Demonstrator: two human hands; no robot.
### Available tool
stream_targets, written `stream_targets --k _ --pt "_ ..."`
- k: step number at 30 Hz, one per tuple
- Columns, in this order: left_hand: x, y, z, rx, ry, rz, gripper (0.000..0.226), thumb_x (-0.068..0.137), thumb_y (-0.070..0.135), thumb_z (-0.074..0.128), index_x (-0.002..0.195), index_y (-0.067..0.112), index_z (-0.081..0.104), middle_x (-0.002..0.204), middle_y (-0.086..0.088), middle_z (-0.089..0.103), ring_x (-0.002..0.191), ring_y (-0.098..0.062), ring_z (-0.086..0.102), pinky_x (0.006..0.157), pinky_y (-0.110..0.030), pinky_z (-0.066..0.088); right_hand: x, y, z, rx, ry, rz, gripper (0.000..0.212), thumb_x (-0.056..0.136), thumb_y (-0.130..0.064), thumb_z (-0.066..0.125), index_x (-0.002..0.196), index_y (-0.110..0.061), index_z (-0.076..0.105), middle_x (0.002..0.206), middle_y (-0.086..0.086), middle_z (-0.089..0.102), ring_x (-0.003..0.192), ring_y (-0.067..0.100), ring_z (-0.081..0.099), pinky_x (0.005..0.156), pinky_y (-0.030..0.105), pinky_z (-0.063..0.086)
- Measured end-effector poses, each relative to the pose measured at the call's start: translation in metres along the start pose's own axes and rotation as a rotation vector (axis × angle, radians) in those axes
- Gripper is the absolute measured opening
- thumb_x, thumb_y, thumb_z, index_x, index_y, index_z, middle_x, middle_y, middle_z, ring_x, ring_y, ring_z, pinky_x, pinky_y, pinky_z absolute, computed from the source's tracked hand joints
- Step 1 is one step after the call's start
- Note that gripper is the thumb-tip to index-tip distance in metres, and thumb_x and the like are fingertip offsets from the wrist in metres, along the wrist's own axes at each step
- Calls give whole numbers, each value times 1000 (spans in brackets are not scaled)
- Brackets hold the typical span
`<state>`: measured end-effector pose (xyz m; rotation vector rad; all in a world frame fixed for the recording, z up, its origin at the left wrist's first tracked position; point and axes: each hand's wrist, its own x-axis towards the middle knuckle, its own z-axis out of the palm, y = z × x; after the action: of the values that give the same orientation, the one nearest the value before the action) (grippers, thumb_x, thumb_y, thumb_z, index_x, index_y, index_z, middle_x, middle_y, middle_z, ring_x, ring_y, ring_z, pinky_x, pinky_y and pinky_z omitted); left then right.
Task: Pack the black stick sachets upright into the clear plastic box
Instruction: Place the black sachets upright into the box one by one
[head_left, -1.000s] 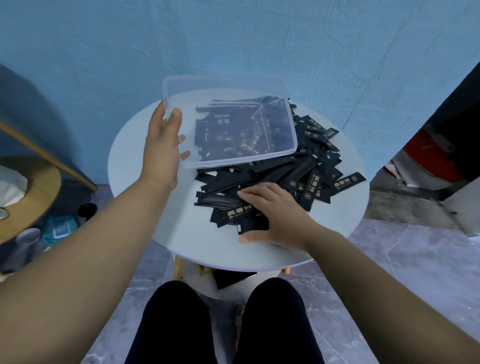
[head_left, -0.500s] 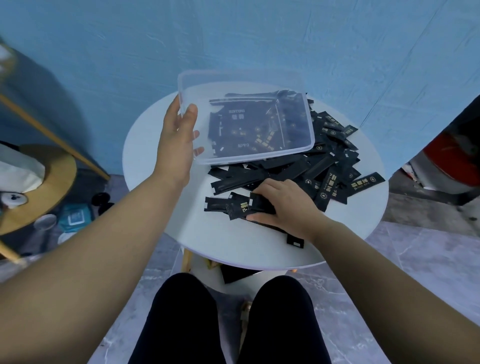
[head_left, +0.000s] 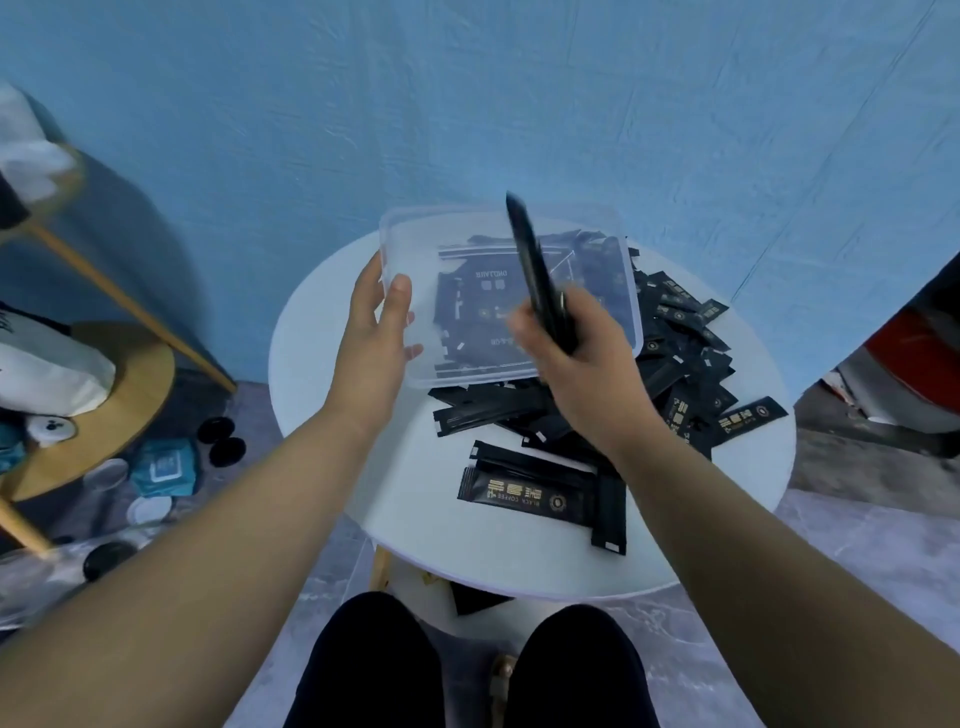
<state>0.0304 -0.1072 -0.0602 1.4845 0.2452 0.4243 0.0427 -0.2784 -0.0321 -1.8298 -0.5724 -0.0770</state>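
Over desk (head_left: 332, 343) centre, head view: right grip (head_left: 576, 358) pinches black sachets (head_left: 527, 249), tilted, above clear box (head_left: 410, 244). Left grip (head_left: 371, 343) clasps box's left rim. Loose pile (head_left: 691, 358) sits right. Risk: loose pinch, sachets fan and land flat.

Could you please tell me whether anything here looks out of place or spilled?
Yes. A black piece, likely a stick sachet, lies below the round white table, apart from the loose heap of black sachets on top; it seems to have dropped.
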Motion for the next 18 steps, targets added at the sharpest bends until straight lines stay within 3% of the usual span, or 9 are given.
stream_targets --k 3,5,10,15,18 --pt "-3 0 1 6 2 19 30 99 43 38 128 48 33 140 11 40 118 -14 52 95 -41 50 35 -17 14 100 -1 101 12 92 -24 56 80 -24 53 62 -10 47 56 7 47 67 31 49" --pt "-5 0 0 6 -3 26 33 98 44 38 130 48 33 141 11 41 121 -12 50 95 -41 50 49 -15 29 135 -15 141 8 93 -27 55 85 -23 55 64 -7 49 60 10 48 72 36 49" --pt "-11 1 1 8 2 38 34 98 44 39 131 48 33 139 16 41 119 -6 51 97 -41 49 64 -22 49 347 147 155 8 95 -23 52 89 -17 52 63 -5 44 55 8 43 56 16 43" --pt "-12 2 2 -3 8 36 31 99 39 40 127 49 33 131 19 43 107 6 53 96 -38 49 78 -42 46 508 321 62 10 95 -23 53 86 -20 50 62 -6 41 51 7 39 54 21 38" --pt "-13 3 2 12 -3 62 32 98 39 40 128 49 33 125 27 44 99 14 54 94 -35 49 79 -38 46 424 315 51 8 94 -25 54 87 -21 51 63 -5 44 54 7 42 55 19 41"
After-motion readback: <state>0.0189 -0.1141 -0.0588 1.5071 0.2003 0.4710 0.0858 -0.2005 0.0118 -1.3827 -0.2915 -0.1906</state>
